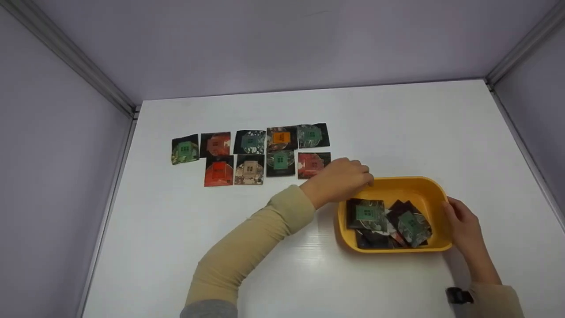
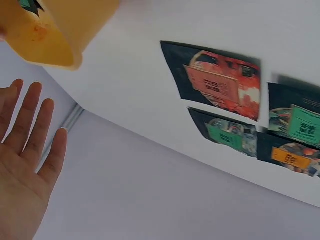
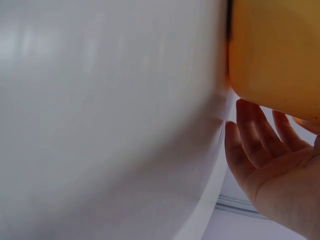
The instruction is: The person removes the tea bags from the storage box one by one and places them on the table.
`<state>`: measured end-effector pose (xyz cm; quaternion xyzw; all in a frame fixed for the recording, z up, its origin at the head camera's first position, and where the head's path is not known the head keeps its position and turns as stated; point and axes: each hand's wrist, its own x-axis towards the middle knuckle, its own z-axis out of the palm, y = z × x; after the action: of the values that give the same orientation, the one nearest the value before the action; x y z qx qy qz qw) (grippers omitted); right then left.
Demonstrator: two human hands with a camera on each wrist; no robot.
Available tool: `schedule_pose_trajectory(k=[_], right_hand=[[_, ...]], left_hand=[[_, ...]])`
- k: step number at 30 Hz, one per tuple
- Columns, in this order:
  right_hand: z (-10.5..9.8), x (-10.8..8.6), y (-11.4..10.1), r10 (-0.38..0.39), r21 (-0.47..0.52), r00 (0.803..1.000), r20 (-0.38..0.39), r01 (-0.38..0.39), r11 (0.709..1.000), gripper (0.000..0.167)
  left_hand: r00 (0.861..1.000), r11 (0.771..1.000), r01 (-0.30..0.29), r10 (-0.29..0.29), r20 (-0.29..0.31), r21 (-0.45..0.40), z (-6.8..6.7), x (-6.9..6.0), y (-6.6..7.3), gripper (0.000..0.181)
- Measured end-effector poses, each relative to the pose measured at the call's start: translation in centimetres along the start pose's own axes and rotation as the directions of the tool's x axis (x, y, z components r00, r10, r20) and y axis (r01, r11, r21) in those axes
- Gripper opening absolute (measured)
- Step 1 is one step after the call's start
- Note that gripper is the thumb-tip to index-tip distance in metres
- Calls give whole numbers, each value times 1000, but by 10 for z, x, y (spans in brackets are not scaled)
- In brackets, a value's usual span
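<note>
A yellow plastic bin stands at the right of the white table with several dark square packets inside. On top lie two packets with green labels, one at the left and one tilted at the right. My left hand hovers by the bin's upper left corner; in the left wrist view its fingers are extended and loosely spread, with nothing seen in them. My right hand holds the bin's right wall, thumb at the rim and fingers against the outside.
Left of the bin, several square packets lie in two rows. The back row runs from a green-labelled one to another; the front row from a red one to a red-and-black one, partly behind my left hand. Pale walls enclose the table.
</note>
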<state>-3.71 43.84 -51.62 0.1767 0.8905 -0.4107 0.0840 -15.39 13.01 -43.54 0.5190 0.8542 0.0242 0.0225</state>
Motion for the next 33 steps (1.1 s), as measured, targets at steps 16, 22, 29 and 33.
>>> schedule_pose_trajectory(k=[16, 22, 29, 33], right_hand=[[-1, 1, 1, 28, 31, 999, 20, -28, 999, 73], [-1, 0, 2, 0, 46, 1000, 21, -1, 999, 70], [-3, 0, 2, -56, 17, 998, -6, 56, 998, 65], [-3, 0, 2, -46, 22, 999, 3, 46, 999, 66]], left_hand=[[981, 969, -135, 101, 166, 208, 11, 49, 77, 24], [976, 954, -148, 99, 192, 259, 24, 62, 101, 22], [923, 946, -134, 12, 384, 294, 40, 67, 121, 35], [916, 947, -135, 7, 401, 292, 43, 68, 123, 34]])
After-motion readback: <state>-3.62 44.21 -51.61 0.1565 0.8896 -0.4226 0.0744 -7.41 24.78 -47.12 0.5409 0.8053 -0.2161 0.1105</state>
